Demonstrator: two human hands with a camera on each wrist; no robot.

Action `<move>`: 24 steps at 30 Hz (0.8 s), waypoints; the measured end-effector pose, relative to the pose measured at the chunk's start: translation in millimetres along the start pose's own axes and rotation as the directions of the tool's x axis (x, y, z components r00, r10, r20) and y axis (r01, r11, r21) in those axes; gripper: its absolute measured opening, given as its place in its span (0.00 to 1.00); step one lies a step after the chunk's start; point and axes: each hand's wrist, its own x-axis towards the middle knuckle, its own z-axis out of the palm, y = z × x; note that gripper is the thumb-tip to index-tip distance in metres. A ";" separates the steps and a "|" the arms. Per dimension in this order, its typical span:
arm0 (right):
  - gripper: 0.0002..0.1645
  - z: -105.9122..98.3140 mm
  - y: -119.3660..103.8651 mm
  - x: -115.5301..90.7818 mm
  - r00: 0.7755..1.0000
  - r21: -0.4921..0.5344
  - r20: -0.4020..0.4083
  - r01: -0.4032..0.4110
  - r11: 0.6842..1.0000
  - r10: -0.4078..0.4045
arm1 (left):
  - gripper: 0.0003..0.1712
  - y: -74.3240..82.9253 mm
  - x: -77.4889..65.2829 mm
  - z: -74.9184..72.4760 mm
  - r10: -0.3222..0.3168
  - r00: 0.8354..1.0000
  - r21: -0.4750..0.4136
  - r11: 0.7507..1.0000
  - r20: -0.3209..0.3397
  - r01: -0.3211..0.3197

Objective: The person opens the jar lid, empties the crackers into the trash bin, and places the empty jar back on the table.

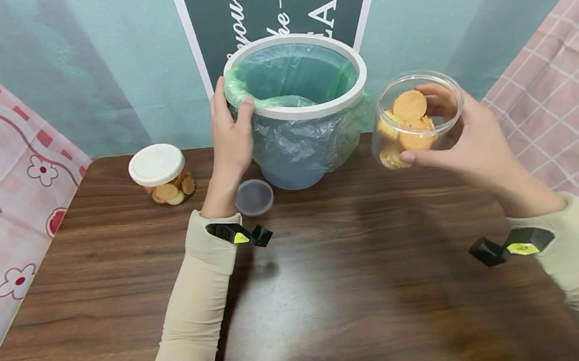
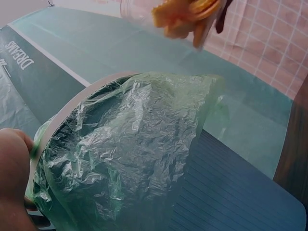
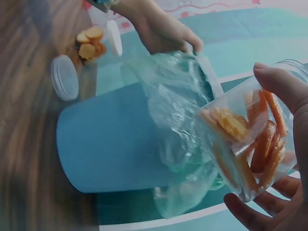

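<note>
Green plastic formed the bag [image 1: 312,139] lining the bin [image 1: 291,179] at 12 o'clock on the table [image 1: 368,276], turned out around the white rim, presumably so that the mouth stood wide. With my left hand [image 1: 232,134] I pinched that rim at its 9 o'clock, thumb on the near side and fingers on the outer, a grip that likely steadied bin and bag together. Off the bin's 3 o'clock, raised from the table, my right hand [image 1: 475,140] curled around the open jar [image 1: 387,130], thumb in front, fingers behind; I held it mouth upward, which I judged secured the biscuits [image 1: 410,106] inside. At the bin's 7 o'clock a clear lid [image 1: 254,197] lay flat near my left hand, probably the open jar's own. Farther out, between 8 and 9 o'clock, stood a capped jar [image 1: 158,165], its white top on, more biscuits within.
</note>
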 end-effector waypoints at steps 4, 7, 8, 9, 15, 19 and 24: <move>0.55 -7.9 -3.0 13.2 1.000 -0.064 -0.016 -0.007 0.998 0.006 | 0.44 1.1 0.2 0.9 0.003 1.000 0.005 1.000 -0.006 -0.003; 0.54 -13.2 -3.4 21.9 1.000 -0.096 -0.026 -0.018 0.995 0.016 | 0.44 2.2 -0.4 1.8 0.010 1.000 0.004 1.000 -0.010 -0.010; 0.53 -15.2 -3.5 24.9 0.999 -0.107 -0.028 -0.026 0.994 0.023 | 0.44 2.7 -0.8 2.3 0.013 1.000 0.003 1.000 -0.011 -0.013; 0.53 -17.4 -3.7 27.5 0.999 -0.121 -0.027 -0.035 0.992 0.032 | 0.44 2.9 -1.0 2.8 0.013 1.000 0.001 1.000 -0.009 -0.013; 0.52 -29.4 -6.5 45.5 0.995 -0.267 -0.017 -0.099 0.959 0.098 | 0.44 3.2 -1.8 4.6 -0.002 1.000 -0.005 1.000 -0.004 0.002; 0.53 -34.5 -9.1 60.0 0.994 -0.364 -0.007 -0.101 0.926 0.105 | 0.44 2.6 -2.0 4.7 -0.011 1.000 -0.013 1.000 -0.006 0.011; 0.32 -38.1 -13.8 80.5 0.996 -0.422 0.002 -0.075 0.904 0.084 | 0.43 3.2 -3.1 3.8 -0.019 1.000 -0.016 1.000 -0.004 0.019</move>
